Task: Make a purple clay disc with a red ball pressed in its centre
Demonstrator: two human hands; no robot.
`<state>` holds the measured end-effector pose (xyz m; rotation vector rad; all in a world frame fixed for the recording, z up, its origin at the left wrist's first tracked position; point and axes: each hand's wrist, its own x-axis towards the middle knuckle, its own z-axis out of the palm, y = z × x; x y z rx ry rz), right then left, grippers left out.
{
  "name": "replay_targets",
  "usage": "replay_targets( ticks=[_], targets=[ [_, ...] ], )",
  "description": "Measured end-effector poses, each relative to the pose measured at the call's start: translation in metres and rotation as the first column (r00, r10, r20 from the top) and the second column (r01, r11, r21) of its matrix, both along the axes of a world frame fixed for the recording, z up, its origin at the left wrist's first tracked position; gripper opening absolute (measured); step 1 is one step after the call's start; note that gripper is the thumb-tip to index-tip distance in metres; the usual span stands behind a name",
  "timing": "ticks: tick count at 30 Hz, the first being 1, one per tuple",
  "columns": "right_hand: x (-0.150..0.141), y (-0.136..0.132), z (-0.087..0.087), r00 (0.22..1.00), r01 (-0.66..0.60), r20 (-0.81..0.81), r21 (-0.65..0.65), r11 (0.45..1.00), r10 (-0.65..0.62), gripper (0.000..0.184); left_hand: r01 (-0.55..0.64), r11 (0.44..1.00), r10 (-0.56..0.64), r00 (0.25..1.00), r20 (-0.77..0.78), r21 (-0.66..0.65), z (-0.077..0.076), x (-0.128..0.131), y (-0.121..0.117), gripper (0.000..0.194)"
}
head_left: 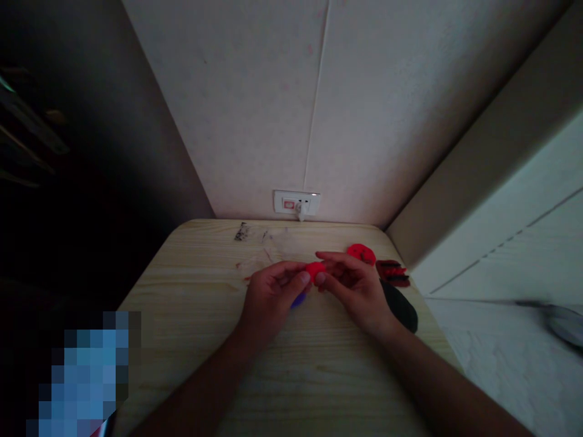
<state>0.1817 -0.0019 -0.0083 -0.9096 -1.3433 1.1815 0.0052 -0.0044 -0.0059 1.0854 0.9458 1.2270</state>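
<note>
A small, rounded lump of red modelling clay (315,272) is pinched between both hands above the wooden table (191,328). My left hand (273,297) is closed, its thumb and fingers gripping the lump's left side. From the right, my right hand (357,291) presses the lump with its thumb, and its index finger reaches out behind. Just below the lump, a blue piece (298,300) shows partly, with the left hand covering the rest. Beyond the right hand is a flat red disc (361,253) with dark marks.
Right of the disc lies a dark red piece (393,274) with black and bright red strips. A dark oval piece (401,308) sits beside the right wrist. The table meets a wall with a socket and plug (300,210). Dark smudges (242,232) mark the tabletop.
</note>
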Motion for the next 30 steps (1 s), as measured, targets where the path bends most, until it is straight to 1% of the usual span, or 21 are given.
replay_targets(
  ticks=[2,3,5,7,8,9,11,12,14,16,18,20,22,24,26,27,30],
  targets=[
    [0.001,-0.001,-0.003,0.997,0.049,0.047,0.094,0.994,-0.054,0.039,-0.034,0.999,0.034,0.999,0.006,-0.025,0.001,0.001,0.000,0.028],
    [0.002,-0.001,-0.004,0.993,0.052,0.097,0.156,0.986,-0.068,0.041,-0.050,0.998,0.050,0.999,0.009,-0.031,0.002,0.001,0.000,0.028],
    [0.004,-0.002,-0.006,0.972,0.031,0.218,0.271,0.962,-0.092,0.044,-0.066,0.997,0.066,0.998,0.009,-0.028,0.003,0.001,0.000,0.028],
    [0.005,-0.003,-0.007,0.951,0.015,0.286,0.323,0.946,-0.113,0.045,-0.062,0.998,0.062,0.998,0.007,-0.010,0.003,0.001,-0.001,0.027],
    [0.005,-0.003,-0.007,0.956,0.022,0.272,0.311,0.950,-0.111,0.043,-0.057,0.998,0.057,0.998,0.006,0.000,0.003,0.001,-0.001,0.027],
    [0.005,-0.002,-0.007,0.970,0.032,0.225,0.270,0.962,-0.096,0.041,-0.055,0.998,0.055,0.998,0.011,0.011,0.003,0.000,-0.002,0.027],
    [0.004,-0.001,-0.005,0.997,0.031,0.073,0.119,0.992,-0.040,0.038,-0.058,0.998,0.056,0.997,0.045,0.031,0.003,-0.002,-0.002,0.029],
    [0.003,-0.001,-0.003,1.000,0.004,-0.011,0.030,1.000,-0.004,0.037,-0.062,0.997,0.059,0.996,0.064,0.036,0.002,-0.003,-0.002,0.029],
    [0.001,-0.001,0.001,0.984,-0.097,-0.157,-0.112,0.989,0.079,0.035,-0.068,0.997,0.065,0.995,0.080,0.044,0.002,-0.005,-0.002,0.027],
    [0.000,-0.001,0.004,0.949,-0.207,-0.275,-0.177,0.962,0.154,0.035,-0.066,0.995,0.062,0.997,0.056,0.075,0.001,-0.005,-0.002,0.023],
    [-0.001,-0.002,0.006,0.922,-0.264,-0.339,-0.199,0.944,0.187,0.035,-0.063,0.988,0.063,0.998,-0.001,0.141,0.000,-0.006,-0.003,0.022],
    [-0.001,-0.003,0.006,0.920,-0.270,-0.345,-0.208,0.940,0.188,0.036,-0.053,0.968,0.078,0.993,-0.092,0.246,-0.001,-0.006,-0.005,0.029],
    [-0.001,-0.004,0.004,0.926,-0.270,-0.324,-0.218,0.938,0.192,0.037,-0.026,0.923,0.116,0.970,-0.215,0.383,-0.002,-0.007,-0.006,0.045],
    [-0.002,-0.004,0.002,0.930,-0.279,-0.304,-0.223,0.934,0.205,0.037,0.018,0.862,0.171,0.930,-0.325,0.506,-0.001,-0.007,-0.007,0.054],
    [-0.003,-0.003,-0.001,0.929,-0.296,-0.292,-0.219,0.930,0.227,0.036,0.053,0.819,0.211,0.898,-0.386,0.571,0.000,-0.008,-0.007,0.049],
    [-0.003,-0.003,-0.002,0.928,-0.305,-0.287,-0.218,0.927,0.238,0.035,0.061,0.809,0.219,0.891,-0.398,0.584,0.001,-0.008,-0.007,0.043],
    [-0.004,-0.001,-0.004,0.924,-0.321,-0.282,-0.208,0.924,0.258,0.037,0.072,0.810,0.215,0.887,-0.409,0.583,0.003,-0.009,-0.007,0.034]
  ],
)
